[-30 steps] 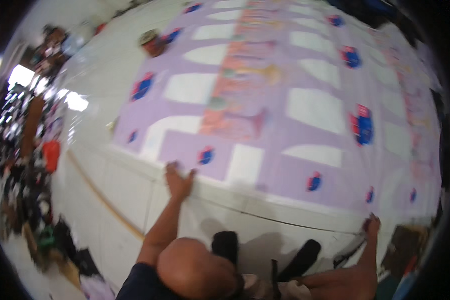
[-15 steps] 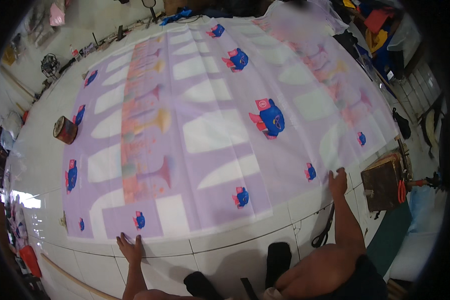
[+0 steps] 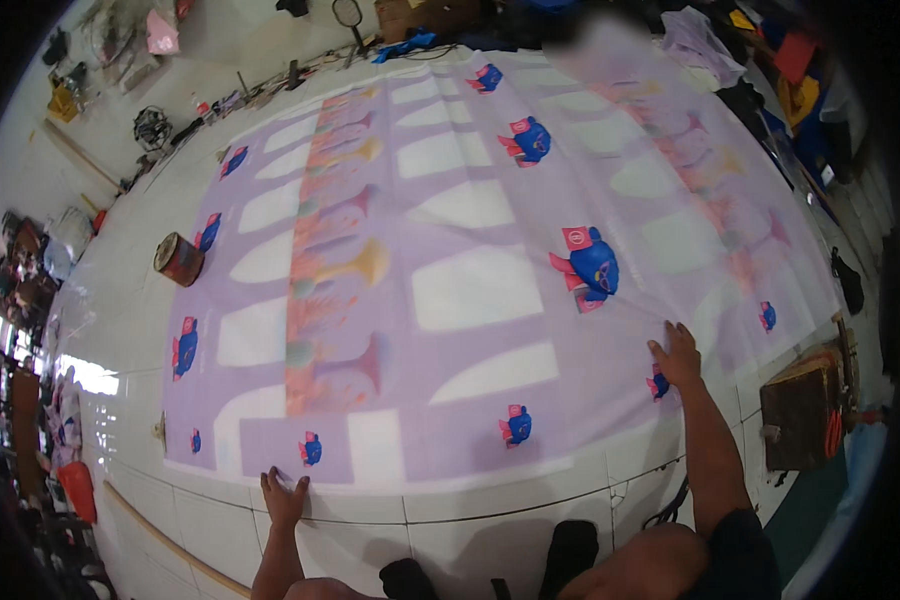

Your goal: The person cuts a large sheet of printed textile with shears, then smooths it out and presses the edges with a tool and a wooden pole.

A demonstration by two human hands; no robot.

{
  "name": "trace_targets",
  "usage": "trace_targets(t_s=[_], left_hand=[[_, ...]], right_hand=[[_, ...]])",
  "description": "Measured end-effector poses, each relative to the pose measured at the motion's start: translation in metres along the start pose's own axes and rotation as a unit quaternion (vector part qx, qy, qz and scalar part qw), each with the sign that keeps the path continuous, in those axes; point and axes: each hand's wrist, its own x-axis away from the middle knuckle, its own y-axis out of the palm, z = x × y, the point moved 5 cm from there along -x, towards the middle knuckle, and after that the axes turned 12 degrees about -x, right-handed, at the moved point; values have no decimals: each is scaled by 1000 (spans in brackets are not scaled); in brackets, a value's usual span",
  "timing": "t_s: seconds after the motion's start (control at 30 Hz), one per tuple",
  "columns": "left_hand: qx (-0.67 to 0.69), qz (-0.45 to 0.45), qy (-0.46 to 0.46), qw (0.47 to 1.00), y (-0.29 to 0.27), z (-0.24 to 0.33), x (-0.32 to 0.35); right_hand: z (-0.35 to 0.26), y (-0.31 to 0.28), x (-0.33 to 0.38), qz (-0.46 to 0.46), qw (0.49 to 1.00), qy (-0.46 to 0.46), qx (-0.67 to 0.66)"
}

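The printed purple sheet (image 3: 475, 285) lies across the tiled floor (image 3: 135, 400), the left hand (image 3: 285, 498) splayed at its near edge and the right hand (image 3: 681, 357) (also spread wide) resting farther in.

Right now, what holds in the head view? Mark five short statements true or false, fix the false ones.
1. The left hand is at the near edge of the purple printed sheet. True.
2. The right hand is gripping the round can. False: its fingers are spread over the sheet, and the can is far from it.
3. The brown box is to the right of the right hand. True.
4. The can is by the sheet's right edge. False: left edge.
5. The sheet carries blue figures. True.
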Motion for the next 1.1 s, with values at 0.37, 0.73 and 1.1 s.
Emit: trace_targets(t_s=[0.37,0.73,1.1], left_hand=[[-96,118,-165,974,-47,-123,73],[104,25,-447,888,47,-308,230],[448,374,-171,794,-99,-138,72]], right_hand=[[39,-10,45,113,992,-39,36],[-112,-17,90,23,975,-174,-132],[-326,1,197,-277,856,-394,-186]])
